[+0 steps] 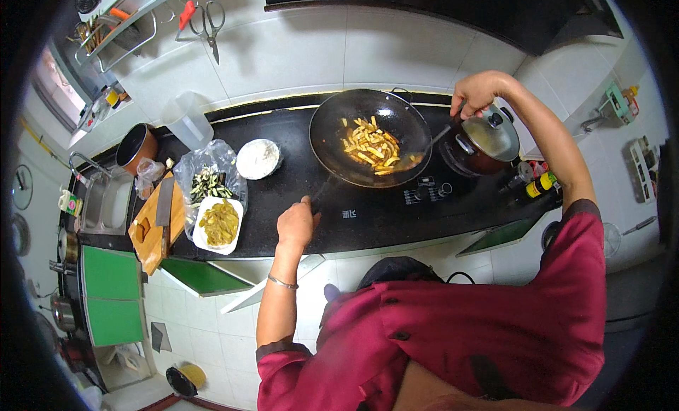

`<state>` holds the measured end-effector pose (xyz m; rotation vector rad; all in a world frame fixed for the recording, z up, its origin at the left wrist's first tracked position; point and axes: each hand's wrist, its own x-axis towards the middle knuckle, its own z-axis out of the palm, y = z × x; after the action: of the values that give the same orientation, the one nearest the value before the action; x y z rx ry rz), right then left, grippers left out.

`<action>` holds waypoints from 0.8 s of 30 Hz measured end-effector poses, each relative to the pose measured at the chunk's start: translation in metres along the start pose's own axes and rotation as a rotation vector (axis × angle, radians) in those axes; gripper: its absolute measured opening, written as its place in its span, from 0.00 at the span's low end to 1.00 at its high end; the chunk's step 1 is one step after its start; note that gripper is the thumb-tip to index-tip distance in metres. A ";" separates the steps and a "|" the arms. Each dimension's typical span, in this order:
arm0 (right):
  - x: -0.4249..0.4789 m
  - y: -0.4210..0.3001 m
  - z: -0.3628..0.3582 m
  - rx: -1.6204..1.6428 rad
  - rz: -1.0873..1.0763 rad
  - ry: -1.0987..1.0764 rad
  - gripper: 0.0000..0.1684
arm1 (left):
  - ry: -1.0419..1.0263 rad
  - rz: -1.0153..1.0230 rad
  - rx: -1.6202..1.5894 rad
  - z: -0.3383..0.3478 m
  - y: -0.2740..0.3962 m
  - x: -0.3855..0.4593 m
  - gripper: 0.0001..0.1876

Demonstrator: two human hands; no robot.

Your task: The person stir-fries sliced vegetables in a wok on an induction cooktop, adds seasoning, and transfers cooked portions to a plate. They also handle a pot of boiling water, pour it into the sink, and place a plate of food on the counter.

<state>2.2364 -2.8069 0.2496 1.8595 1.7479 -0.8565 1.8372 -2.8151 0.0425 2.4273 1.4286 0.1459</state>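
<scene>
A dark wok (339, 156) sits on the black cooktop, tilted slightly, with yellow-brown strips of food (371, 143) gathered in its middle and right side. My left hand (297, 222) is closed around the wok's long handle, near the counter's front edge. Above the right side of the wok, my right hand (477, 95) grips the handle of a spatula (441, 134), whose blade is low in the wok by the right rim, among some strips. Just below and right of that hand stands a brown pot with a glass lid (489, 132).
Left of the wok are a covered white bowl (258, 159), a white dish of cooked vegetables (218, 225), a plastic bag of cut eggplant (209, 185), and a cleaver (165, 199) on a wooden cutting board (148, 217). Bottles (541, 184) stand at the right end.
</scene>
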 end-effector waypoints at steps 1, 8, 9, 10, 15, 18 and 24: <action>0.004 -0.001 0.001 -0.027 0.011 -0.019 0.21 | 0.002 -0.001 -0.003 -0.001 0.001 0.001 0.16; 0.022 -0.007 0.021 0.038 -0.094 0.266 0.19 | 0.001 0.000 -0.002 -0.001 -0.001 -0.001 0.16; 0.014 -0.007 0.015 -0.014 -0.088 0.274 0.18 | 0.000 0.002 0.008 -0.002 -0.001 0.000 0.16; 0.006 -0.013 0.010 -0.032 0.000 0.241 0.18 | -0.003 -0.005 0.002 -0.001 -0.001 -0.001 0.16; 0.050 0.008 0.038 -0.498 -0.066 0.453 0.21 | 0.001 0.014 -0.015 0.002 0.001 0.002 0.17; 0.054 -0.015 0.056 -0.457 -0.166 0.646 0.20 | 0.037 0.022 -0.014 0.002 0.000 -0.001 0.16; 0.016 0.001 0.021 -0.034 -0.107 0.190 0.19 | -0.008 -0.017 -0.014 0.000 0.000 0.000 0.17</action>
<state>2.2344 -2.8099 0.2235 1.8923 1.9792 -0.7034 1.8371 -2.8149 0.0423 2.4007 1.4394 0.1416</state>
